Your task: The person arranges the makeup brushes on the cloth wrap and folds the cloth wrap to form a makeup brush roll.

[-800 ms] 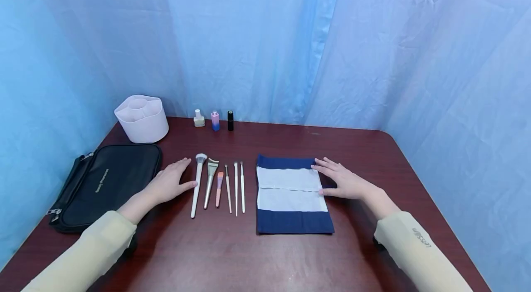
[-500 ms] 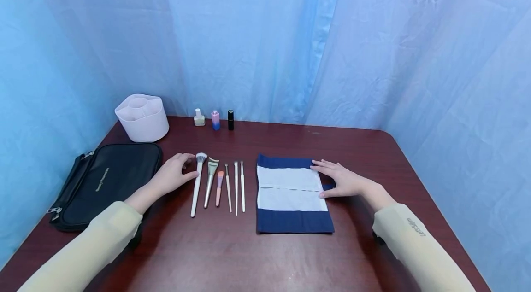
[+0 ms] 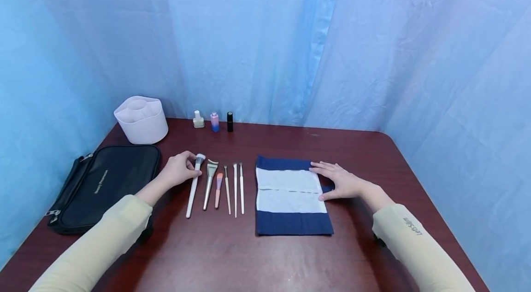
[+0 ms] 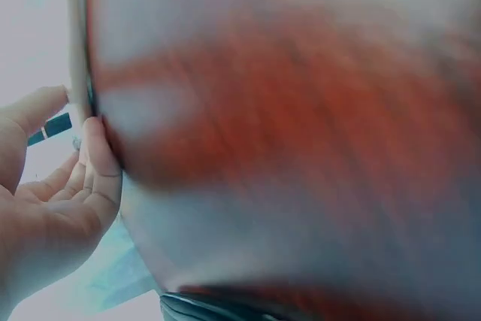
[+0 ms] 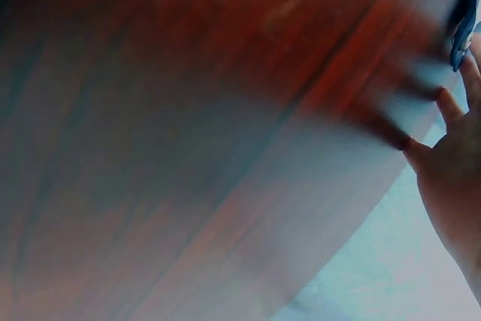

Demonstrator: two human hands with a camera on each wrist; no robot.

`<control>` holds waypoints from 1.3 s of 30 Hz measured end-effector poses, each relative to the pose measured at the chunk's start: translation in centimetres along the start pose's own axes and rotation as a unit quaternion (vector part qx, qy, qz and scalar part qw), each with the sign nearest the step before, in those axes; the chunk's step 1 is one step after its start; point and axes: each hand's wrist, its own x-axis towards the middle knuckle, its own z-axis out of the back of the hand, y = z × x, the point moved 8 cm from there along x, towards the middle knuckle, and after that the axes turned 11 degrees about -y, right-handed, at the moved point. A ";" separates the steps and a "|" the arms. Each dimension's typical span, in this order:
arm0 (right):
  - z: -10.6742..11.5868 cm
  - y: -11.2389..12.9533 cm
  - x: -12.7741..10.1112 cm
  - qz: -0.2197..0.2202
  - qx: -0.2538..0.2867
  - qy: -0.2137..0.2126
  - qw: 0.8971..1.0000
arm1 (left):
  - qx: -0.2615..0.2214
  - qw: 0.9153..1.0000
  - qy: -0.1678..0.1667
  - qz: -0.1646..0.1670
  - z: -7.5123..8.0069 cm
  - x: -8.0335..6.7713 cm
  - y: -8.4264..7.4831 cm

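Left hand on a brush, right hand on a cloth.
The left hand (image 3: 179, 170) pinches the long white-handled fluffy makeup brush (image 3: 193, 186), leftmost in the row on the dark red wooden table (image 3: 232, 255); the right hand (image 3: 342, 180) rests flat, fingers straight, on the folded navy-and-white cloth (image 3: 290, 195).

Left hand (image 4: 52, 201) pinching white brush handle (image 4: 75, 35)

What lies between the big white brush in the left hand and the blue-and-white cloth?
In the head view, four smaller brushes lie side by side between the big brush and the cloth.
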 end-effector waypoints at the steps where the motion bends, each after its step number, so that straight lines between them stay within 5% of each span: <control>1: 0.0 0.0 0.0 -0.001 -0.002 0.001 1.000 | -0.001 1.000 0.003 0.008 0.0 0.1 0.1; 9: -0.2 -0.3 0.2 -0.017 -0.009 -0.008 1.000 | -0.002 0.999 0.017 0.040 0.1 0.5 0.5; 16: -0.3 -0.3 0.4 -0.020 -0.017 0.000 1.000 | -0.090 0.994 0.027 0.064 0.7 0.2 0.3; 27: -0.2 0.0 0.5 -0.018 -0.008 0.003 1.000 | -0.116 0.993 -0.019 0.003 3.5 1.0 -3.7; 39: 0.0 -0.3 0.1 -0.027 -0.005 0.002 1.000 | -0.217 0.976 -0.008 -0.025 3.0 3.0 -9.0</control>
